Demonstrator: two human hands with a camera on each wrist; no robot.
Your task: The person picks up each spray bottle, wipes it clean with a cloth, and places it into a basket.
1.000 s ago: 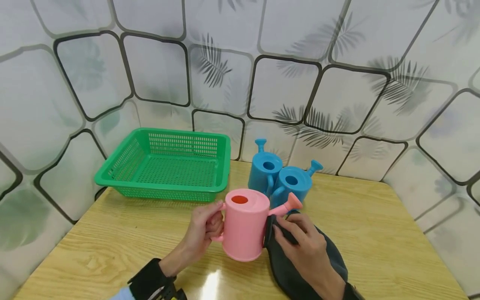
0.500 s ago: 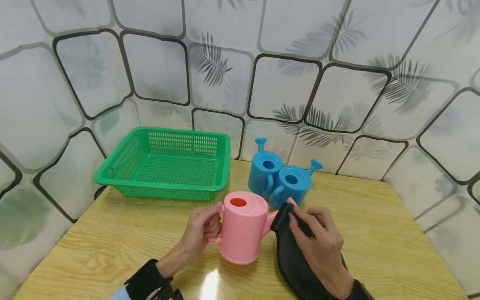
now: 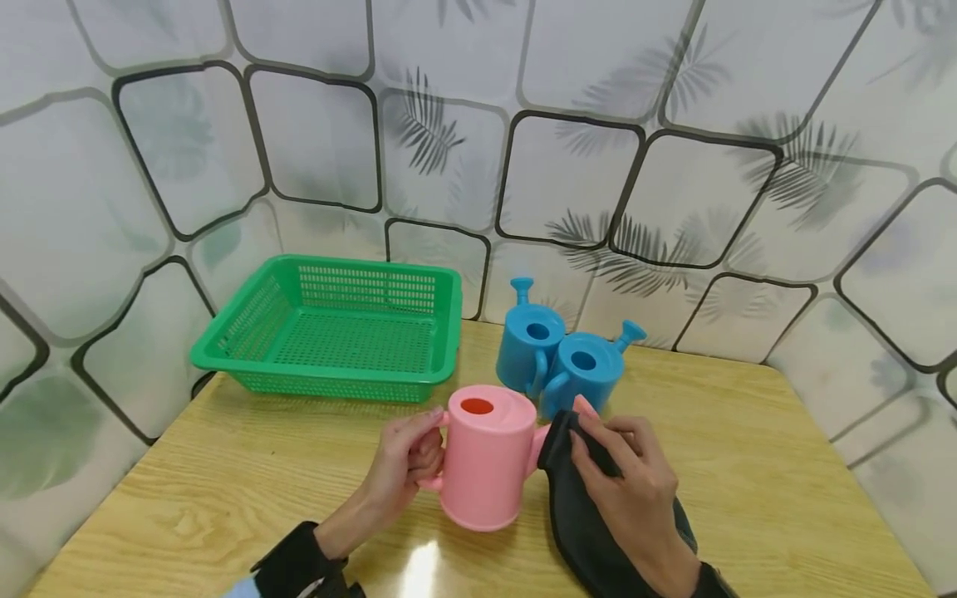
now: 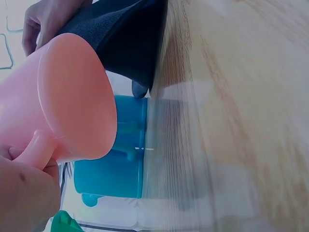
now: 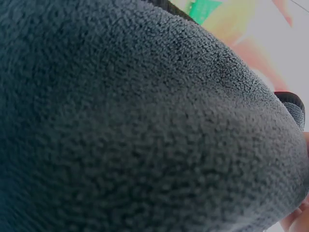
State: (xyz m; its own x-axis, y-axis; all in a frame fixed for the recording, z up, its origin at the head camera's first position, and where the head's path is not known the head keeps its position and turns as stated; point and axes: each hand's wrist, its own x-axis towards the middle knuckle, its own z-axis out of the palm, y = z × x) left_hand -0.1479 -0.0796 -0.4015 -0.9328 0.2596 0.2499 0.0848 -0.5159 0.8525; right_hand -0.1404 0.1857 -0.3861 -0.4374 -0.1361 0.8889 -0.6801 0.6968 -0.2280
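Observation:
In the head view my left hand point(image 3: 399, 461) grips the handle of a pink watering can point(image 3: 486, 473), which has a red-orange filling hole. The left wrist view shows the can's round base point(image 4: 79, 99) tilted and lifted above the table. My right hand point(image 3: 628, 490) pinches a dark grey cloth point(image 3: 583, 527) around the can's spout. Only the pink tip of the sprinkler head shows past the cloth. Fuzzy cloth point(image 5: 145, 121) fills most of the right wrist view and hides the spout there.
Two blue watering cans point(image 3: 531, 345) stand side by side just behind the pink one. A green slotted basket point(image 3: 336, 386) sits at the back left of the wooden table point(image 3: 748, 490). A patterned wall covering point(image 3: 449, 149) runs close along the table's back edge.
My right hand has moved the cloth from the can's side up and right onto the spout, covering most of the sprinkler head. The pink can has come slightly lower in view.

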